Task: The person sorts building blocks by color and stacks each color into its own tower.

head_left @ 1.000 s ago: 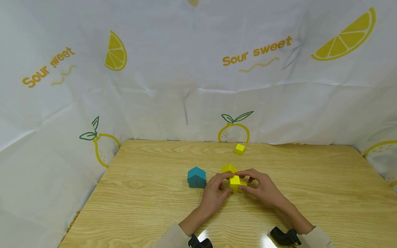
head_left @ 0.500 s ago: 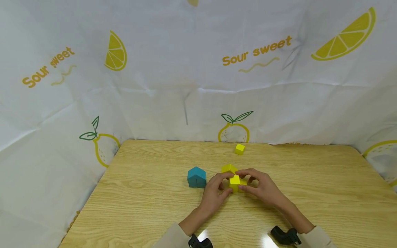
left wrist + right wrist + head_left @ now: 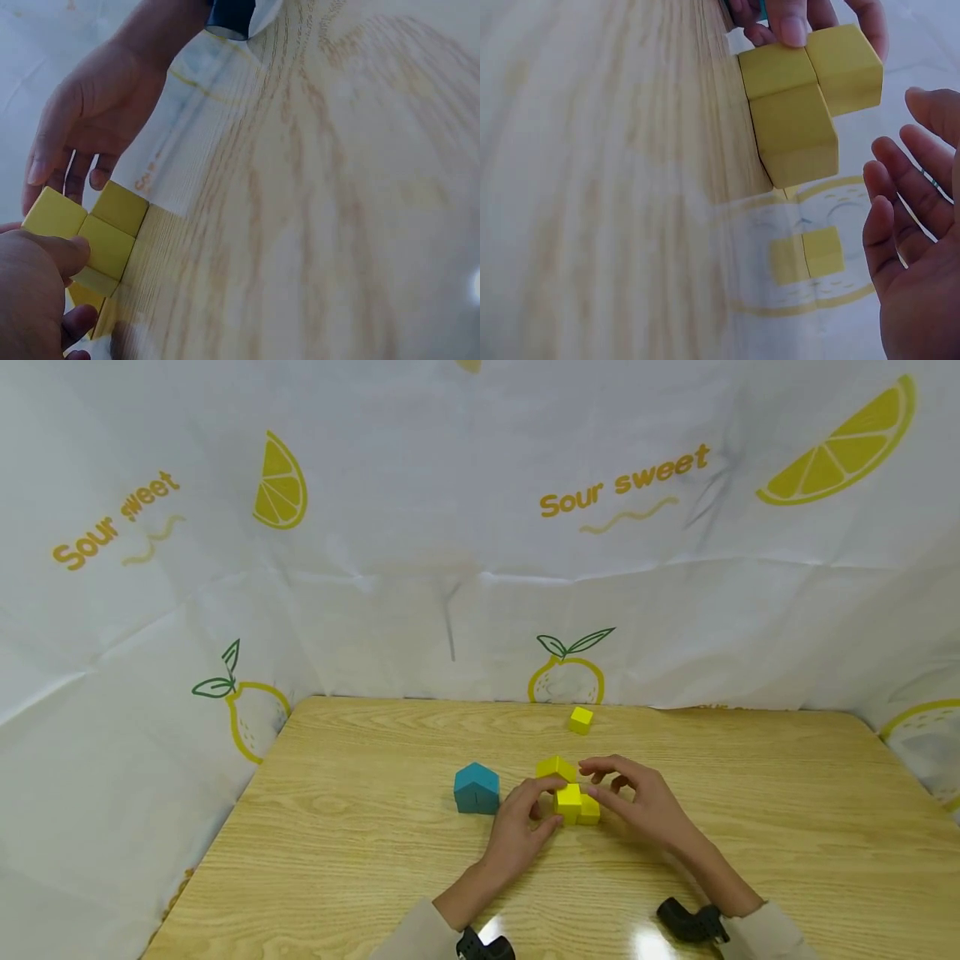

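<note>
In the head view my left hand pinches a small stack of yellow cubes between thumb and fingers. One more yellow cube stands against the stack's right side. The left wrist view shows my left thumb on the stack, with one cube on top of another. My right hand hovers just right of the cubes, fingers loosely bent and holding nothing. A gap between it and the cubes shows in the right wrist view. Right behind the stack is a yellow piece with a peaked top, partly covered by my left fingers.
A teal house-shaped block stands left of my left hand on the wooden table. One separate yellow cube lies near the table's back edge. A white cloth with lemon prints hangs behind.
My right hand has let go of the yellow cubes and moved slightly up and to the right. My left hand keeps its hold, and the cubes stay in place.
</note>
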Demonstrator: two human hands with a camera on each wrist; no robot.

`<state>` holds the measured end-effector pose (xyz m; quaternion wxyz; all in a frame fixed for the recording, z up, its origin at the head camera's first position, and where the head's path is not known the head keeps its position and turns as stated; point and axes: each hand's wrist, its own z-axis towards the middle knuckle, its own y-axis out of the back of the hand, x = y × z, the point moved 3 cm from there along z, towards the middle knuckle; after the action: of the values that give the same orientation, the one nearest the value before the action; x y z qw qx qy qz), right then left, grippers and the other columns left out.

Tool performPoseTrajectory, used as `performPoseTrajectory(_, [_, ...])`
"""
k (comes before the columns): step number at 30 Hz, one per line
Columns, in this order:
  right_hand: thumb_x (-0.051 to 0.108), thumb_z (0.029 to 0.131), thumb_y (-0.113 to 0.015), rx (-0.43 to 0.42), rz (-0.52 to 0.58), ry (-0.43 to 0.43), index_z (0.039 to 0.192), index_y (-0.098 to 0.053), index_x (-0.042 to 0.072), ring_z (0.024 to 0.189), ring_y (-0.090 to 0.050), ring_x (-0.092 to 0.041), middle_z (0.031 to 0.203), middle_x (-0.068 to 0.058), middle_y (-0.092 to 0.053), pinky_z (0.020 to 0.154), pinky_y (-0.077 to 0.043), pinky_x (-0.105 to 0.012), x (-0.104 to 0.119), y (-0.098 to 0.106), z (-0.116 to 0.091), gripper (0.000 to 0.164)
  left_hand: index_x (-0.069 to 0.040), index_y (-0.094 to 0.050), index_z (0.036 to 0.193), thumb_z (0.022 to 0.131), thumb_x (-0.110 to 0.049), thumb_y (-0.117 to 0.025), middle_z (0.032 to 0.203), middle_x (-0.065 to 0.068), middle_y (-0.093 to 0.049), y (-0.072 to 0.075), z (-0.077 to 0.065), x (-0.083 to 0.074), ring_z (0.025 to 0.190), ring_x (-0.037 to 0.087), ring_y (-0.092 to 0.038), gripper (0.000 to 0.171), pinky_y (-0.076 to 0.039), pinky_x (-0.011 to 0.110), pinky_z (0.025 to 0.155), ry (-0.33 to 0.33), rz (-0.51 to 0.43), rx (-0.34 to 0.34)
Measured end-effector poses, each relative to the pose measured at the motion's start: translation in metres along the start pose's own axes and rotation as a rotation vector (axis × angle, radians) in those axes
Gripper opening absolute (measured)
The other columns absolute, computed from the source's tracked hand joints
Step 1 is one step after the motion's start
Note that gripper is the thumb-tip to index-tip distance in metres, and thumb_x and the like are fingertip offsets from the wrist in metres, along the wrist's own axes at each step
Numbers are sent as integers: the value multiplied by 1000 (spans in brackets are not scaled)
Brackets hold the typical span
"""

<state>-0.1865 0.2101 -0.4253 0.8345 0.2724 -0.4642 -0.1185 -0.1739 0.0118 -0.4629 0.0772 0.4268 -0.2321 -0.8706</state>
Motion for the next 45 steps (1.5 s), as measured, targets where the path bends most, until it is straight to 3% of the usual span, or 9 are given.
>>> performPoseTrajectory(7, [10,93,-64,-64,6,-65,122,-62,8,91,-56,-12,112,-10,-63,73,-47,-24,-10,8,9,29,-21,-55,126,83,-2,-73,106,-4,-59,0,0,0,69,13,-44,50,-39,18,64,-50,9,-16])
performPoseTrajectory(24, [21,95,-62,-115,119,-280,134,-45,-1,98,-58,-18,131,-18,-49,76,-47,-17,-50,9,30,48,-19,-56,125,82,-2,-74,107,-4,-59,2,1,-1,69,15,-44,50,-38,17,63,-28,5,-14])
performPoseTrajectory(34, [31,93,-64,-130,28,-323,141,-41,8,92,-61,-23,133,-18,-48,69,-47,-20,-67,4,39,58,-21,-55,126,82,-2,-74,100,-2,-59,1,1,-2,69,17,-45,52,-36,18,64,-11,3,-3])
performPoseTrajectory(39, [31,92,-66,-134,7,-331,140,-41,5,94,-61,-31,133,-19,-47,70,-48,-21,-70,-1,44,60,-22,-55,126,82,-2,-73,96,-3,-57,1,1,-1,69,15,-43,51,-36,18,63,-22,2,-6])
performPoseTrajectory(45, [28,91,-67,-129,-25,-318,140,-42,5,91,-62,-29,133,-18,-47,68,-48,-23,-73,-4,49,59,-21,-55,126,83,-3,-73,103,-4,-59,1,1,1,69,13,-44,51,-38,18,63,-38,13,-9])
